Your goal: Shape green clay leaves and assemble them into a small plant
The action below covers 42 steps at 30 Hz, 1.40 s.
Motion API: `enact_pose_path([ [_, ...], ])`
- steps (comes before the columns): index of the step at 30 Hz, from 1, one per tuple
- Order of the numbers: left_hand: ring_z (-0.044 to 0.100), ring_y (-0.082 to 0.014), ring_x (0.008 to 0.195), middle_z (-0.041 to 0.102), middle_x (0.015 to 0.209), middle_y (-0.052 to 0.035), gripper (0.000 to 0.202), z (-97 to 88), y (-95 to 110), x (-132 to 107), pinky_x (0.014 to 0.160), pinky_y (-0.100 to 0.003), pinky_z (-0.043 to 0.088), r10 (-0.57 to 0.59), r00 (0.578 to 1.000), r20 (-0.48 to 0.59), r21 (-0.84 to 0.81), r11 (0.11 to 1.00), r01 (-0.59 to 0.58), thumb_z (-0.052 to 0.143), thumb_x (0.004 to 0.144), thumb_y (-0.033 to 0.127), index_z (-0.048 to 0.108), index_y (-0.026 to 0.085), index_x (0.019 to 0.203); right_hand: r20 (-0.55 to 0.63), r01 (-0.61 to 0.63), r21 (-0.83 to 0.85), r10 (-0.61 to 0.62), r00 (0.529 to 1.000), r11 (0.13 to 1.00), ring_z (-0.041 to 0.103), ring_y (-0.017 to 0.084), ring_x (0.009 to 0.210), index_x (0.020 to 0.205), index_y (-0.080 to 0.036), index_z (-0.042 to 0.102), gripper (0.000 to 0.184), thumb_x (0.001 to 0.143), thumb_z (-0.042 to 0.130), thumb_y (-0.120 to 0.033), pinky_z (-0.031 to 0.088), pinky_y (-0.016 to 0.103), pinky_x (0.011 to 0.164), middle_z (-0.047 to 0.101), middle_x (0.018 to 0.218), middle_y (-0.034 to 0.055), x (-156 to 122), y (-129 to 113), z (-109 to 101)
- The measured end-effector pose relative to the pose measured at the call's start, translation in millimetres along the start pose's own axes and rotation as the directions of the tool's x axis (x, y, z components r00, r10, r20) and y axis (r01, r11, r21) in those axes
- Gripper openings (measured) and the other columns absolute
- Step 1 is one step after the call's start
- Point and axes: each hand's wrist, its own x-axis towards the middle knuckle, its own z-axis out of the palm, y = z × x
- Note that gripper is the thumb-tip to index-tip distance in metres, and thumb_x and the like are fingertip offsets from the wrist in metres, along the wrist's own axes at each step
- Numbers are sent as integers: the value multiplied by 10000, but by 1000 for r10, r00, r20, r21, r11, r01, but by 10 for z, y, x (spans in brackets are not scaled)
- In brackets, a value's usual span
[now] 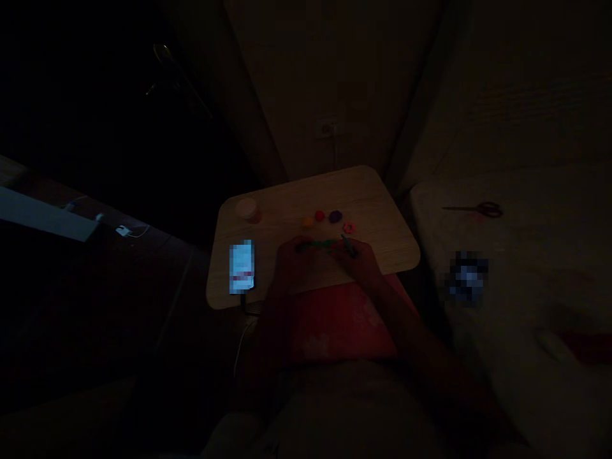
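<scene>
Green clay point(316, 244) on wooden table point(373, 197), dark room; right hand point(359, 260) grips stick point(348, 245); left hand point(291, 256) grip unclear.

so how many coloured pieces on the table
5: orange piece, red piece, purple piece in a row, pink piece beside them, green piece between left hand and right hand; more may be hidden.

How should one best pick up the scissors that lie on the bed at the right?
Grip the scissors by the looped handles at their right end, coming from above; they lie flat on the bed, with the thin blades pointing left toward the table.
</scene>
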Motion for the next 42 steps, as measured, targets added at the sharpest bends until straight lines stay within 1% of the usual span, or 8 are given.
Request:
enact_pose_path([
  [4,757,-222,908,825,969,-51,159,122,60,-55,874,-340,592,22,996,84,-34,999,-19,764,807,176,813,188,958,16,24,13,-24,1000,1000,766,266,885,1025,-214,831,338,735,823,-387,597,381,818,837,1006,82,4,13,-14],
  [9,762,-225,914,828,987,-55,172,130,84,-105,869,-338,600,56,991,119,-27,998,-53,768,815,189,814,185,980,27,35,-49,-34,999,998,752,248,826,982,-219,846,291,773,794,-415,583,363,772,839,969,77,-7,5,-12],
  [15,757,-222,905,823,968,-53,155,135,115,-130,868,-335,595,64,993,97,-1,998,-64,769,814,192,803,184,965,-40,51,-110,-56,998,993,671,202,670,924,-200,843,288,761,792,-431,509,310,623,809,824,69,-14,1,-1],
  [21,742,-217,872,810,924,-45,133,160,135,-156,823,-319,583,93,993,70,-13,996,-92,781,823,257,787,187,936,-69,28,-120,-37,997,992,607,176,613,906,-203,842,330,721,834,-476,469,296,584,783,772,53,-18,3,5],
  [27,733,-217,861,805,923,-46,144,162,129,-184,814,-322,577,76,994,82,-41,997,-73,777,825,273,789,193,945,-57,29,-139,-37,998,990,623,183,644,865,-199,825,329,729,840,-498,474,302,612,806,837,71,-20,-2,8],
  [33,724,-206,832,792,878,-36,95,169,176,-195,781,-308,561,59,995,77,-56,997,-55,757,810,230,770,191,896,-74,83,-166,-97,993,983,631,197,668,812,-208,788,265,769,786,-469,476,313,644,768,777,51,-39,-28,-1],
  [39,716,-206,846,784,888,-35,118,228,163,-217,798,-314,553,16,998,60,-111,994,-9,768,799,273,755,188,880,-48,152,-233,-167,985,961,586,178,663,740,-207,742,220,814,712,-412,441,302,642,715,736,28,-64,-98,-14],
  [42,711,-204,849,780,888,-30,117,245,157,-222,788,-310,548,-9,998,55,-127,992,16,766,796,275,753,192,878,-74,153,-252,-176,982,956,550,165,638,729,-204,733,222,809,726,-411,418,296,622,686,703,15,-76,-114,-16],
])
